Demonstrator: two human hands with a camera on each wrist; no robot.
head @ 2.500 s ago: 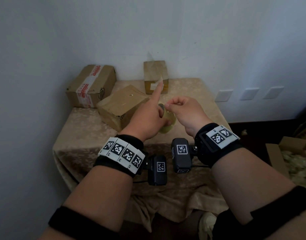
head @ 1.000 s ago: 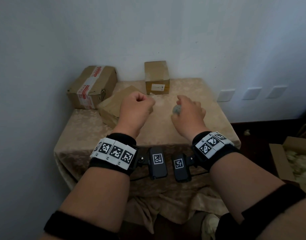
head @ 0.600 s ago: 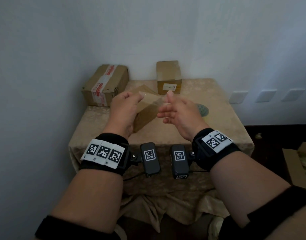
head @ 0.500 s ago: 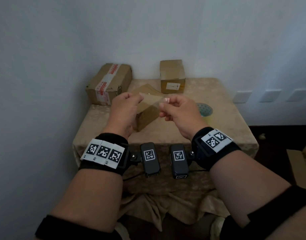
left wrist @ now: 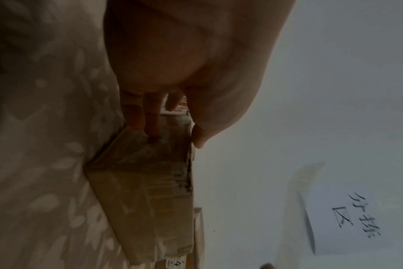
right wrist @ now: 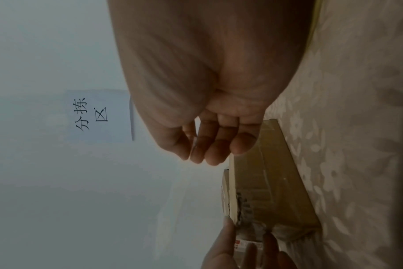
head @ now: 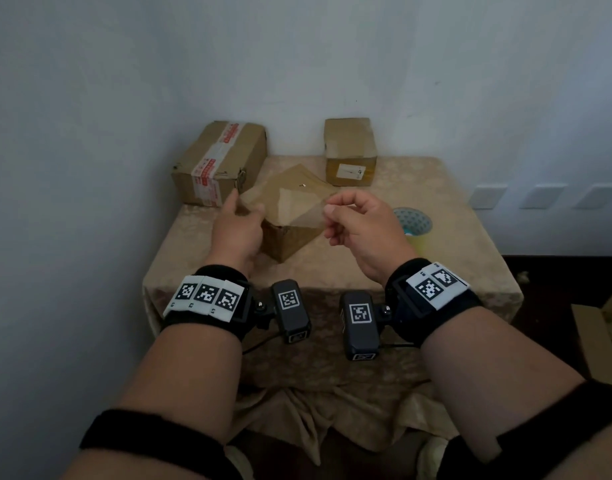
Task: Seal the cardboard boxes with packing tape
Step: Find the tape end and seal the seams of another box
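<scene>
Cardboard box: the plain brown cardboard box [head: 290,216] you are sealing sits skewed near the middle of the cloth-covered desk [head: 332,268], one corner toward you, so its top is within reach of both hands.
Tape strip: you hold a clear strip of packing tape [head: 290,206] stretched just above that top, taut, probably so it lands flat.
Left hand: your left hand [head: 238,230] pins the strip's left end by the box's edge, thumb and fingers closed on it.
Right hand: your right hand [head: 360,220] pinches the other end, its grip clamped and raised to keep the glue off the card.
Tape roll: the clear roll [head: 413,225] lies parked beside your right hand.
Other boxes: a brown box with red-printed tape [head: 218,162] and a small labelled box [head: 349,150] wait against the wall.
</scene>
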